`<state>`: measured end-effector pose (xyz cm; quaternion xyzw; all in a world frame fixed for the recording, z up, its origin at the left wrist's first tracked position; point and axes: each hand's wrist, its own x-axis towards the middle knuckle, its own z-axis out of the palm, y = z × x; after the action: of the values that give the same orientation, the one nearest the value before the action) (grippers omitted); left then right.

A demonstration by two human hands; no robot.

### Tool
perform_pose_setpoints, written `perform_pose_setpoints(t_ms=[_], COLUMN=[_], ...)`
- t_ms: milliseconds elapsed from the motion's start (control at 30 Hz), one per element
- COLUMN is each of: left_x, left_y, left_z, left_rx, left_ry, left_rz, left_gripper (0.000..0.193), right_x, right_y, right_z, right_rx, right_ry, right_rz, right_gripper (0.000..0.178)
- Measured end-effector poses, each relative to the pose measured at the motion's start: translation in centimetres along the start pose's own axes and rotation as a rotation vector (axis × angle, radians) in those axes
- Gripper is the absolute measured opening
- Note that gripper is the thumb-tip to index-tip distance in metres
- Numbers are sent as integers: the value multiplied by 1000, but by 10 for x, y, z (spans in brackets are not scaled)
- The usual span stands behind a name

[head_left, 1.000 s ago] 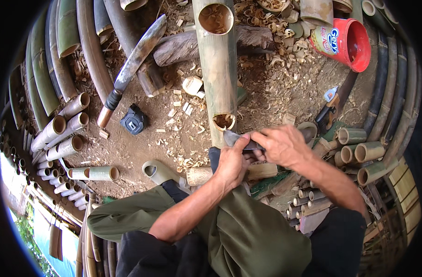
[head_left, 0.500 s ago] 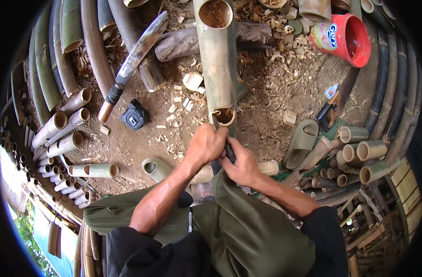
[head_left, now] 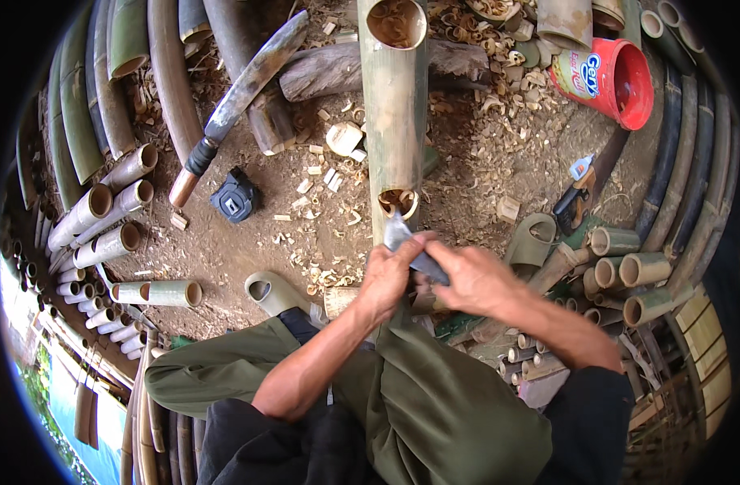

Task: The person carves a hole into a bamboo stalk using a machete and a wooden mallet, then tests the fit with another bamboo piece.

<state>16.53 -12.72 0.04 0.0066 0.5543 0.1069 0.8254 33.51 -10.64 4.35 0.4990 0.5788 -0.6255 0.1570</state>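
Note:
A thick pale-green bamboo pole (head_left: 394, 121) runs away from me down the middle, with an upper hole (head_left: 396, 24) and a lower cut opening (head_left: 399, 202), both holding shavings. A grey-bladed knife (head_left: 399, 232) lies slantwise just on my side of the lower opening, its tip at the rim. My left hand (head_left: 384, 279) is closed at the blade, fingers pressed against it. My right hand (head_left: 471, 279), slightly blurred, closes on the knife from the right; its handle is mostly hidden. The pole's near end disappears under my hands and trouser leg.
A large machete (head_left: 245, 93) and a dark tape measure (head_left: 235, 196) lie at left on ground strewn with chips. At right are a red tub (head_left: 621, 85), a handsaw (head_left: 580, 198) and cut bamboo tubes (head_left: 649, 269). A log (head_left: 325, 73) crosses beneath the pole.
My hands were together at the lower opening; the right has since moved right and the left slightly nearer me. The knife's blade now shows plainly between them. The whole view has shifted slightly.

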Motion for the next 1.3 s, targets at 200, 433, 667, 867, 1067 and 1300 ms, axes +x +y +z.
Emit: perform_pose_setpoints(t_ms=[200,433,667,867,1067,1300], left_x=[-32,8,-2,6,5,25], left_y=[19,-12,6,16,42,11], left_z=[0,18,2,-32,-36,21], left_rx=[173,-470,9,641,952,593], left_ry=[78,-235,81,223,204,115], left_rz=[156,-47,-22,124,228,357], left_gripper=[39,47,37,36,49,44], right_x=[-15,-8,5,27,39,2], right_y=[-13,-9,0,-13,-28,11], right_z=[31,-42,16,79,101,26], right_rx=[39,-445,169,515,580,36], right_ry=[365,34,147,456,614,561], right_rz=[-210,-123,-49,-45,-28,21], right_gripper=[51,29,42,54,50,38])
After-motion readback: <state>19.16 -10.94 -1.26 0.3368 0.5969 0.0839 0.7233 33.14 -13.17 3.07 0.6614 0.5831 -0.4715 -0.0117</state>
